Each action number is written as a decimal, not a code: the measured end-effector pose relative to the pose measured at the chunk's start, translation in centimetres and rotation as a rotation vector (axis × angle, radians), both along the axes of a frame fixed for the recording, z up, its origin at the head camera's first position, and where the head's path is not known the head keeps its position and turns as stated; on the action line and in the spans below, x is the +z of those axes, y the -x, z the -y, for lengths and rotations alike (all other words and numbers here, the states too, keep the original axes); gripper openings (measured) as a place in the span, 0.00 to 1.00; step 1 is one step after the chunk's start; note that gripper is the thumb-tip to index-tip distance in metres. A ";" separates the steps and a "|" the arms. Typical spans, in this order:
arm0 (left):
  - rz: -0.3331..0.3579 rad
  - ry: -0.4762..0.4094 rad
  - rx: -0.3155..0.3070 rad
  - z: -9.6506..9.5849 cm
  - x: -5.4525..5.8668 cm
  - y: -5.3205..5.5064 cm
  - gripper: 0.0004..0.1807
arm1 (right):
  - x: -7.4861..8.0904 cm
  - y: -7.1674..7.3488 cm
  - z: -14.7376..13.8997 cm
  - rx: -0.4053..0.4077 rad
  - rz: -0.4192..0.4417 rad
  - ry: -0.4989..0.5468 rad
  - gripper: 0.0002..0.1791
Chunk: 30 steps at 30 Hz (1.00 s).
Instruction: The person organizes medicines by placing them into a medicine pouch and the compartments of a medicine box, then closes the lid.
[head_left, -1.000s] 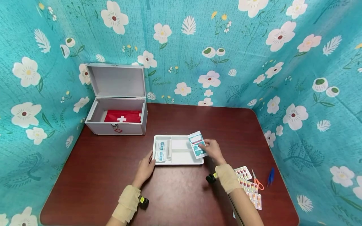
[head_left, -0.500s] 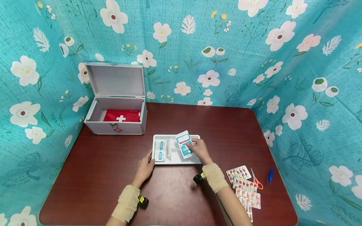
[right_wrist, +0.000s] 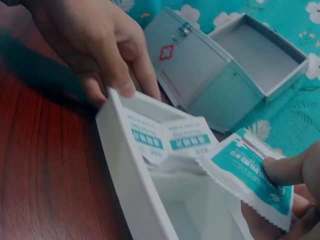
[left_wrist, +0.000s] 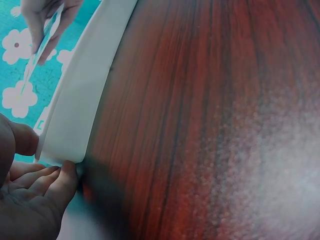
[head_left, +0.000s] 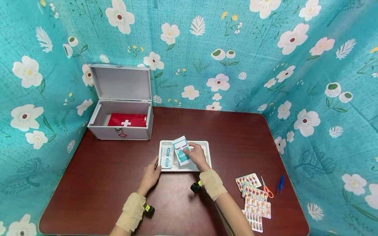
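A white divided tray (head_left: 208,151) lies on the table. My left hand (head_left: 151,174) grips its left end, the thumb (left_wrist: 25,140) on the rim and the fingers against the outside. With the thumb and fingers of my right hand (head_left: 198,157) I pinch a white and teal sachet (right_wrist: 250,172) with a white cross and a crimped edge. It is tilted above the tray, near the divider of the left compartment. In that compartment lie alcohol pad sachets (right_wrist: 187,137), two of them plainly visible. The right hand and its sachet partly cover the other compartments.
At the back left an open silver first-aid case (head_left: 121,133) holds a red pouch (head_left: 118,120) with a white cross. Several capsule blister packs (head_left: 257,206), orange-handled scissors (head_left: 268,190) and blue tweezers (head_left: 281,184) lie at the right. A floral curtain (head_left: 189,65) surrounds the table.
My right hand has carried the sachet leftward, from the tray's right end to near the left compartment. My left hand has stayed on the tray's left end.
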<state>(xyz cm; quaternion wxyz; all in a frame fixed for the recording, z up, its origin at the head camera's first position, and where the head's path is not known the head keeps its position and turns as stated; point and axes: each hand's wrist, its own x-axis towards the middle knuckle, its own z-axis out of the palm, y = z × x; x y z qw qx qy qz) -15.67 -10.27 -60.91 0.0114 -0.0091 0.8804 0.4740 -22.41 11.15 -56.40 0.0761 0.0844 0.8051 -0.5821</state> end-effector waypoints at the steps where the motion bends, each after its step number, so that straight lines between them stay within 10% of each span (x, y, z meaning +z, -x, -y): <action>1: -0.003 0.002 0.001 0.0 0.0 0.0 0.28 | 0.0 0.0 0.3 0.004 -0.006 0.006 0.16; 11: 0.018 -0.012 -0.006 0.0 -0.2 0.2 0.28 | -0.2 -0.3 3.4 0.070 -0.129 -0.090 0.35; 19: 0.009 -0.037 -0.010 0.0 -0.2 0.2 0.29 | -0.8 0.2 5.1 0.198 -0.292 -0.315 0.19; 30: 0.004 -0.027 -0.014 0.1 -0.2 0.3 0.29 | -3.0 0.0 5.8 0.338 -0.467 -0.696 0.22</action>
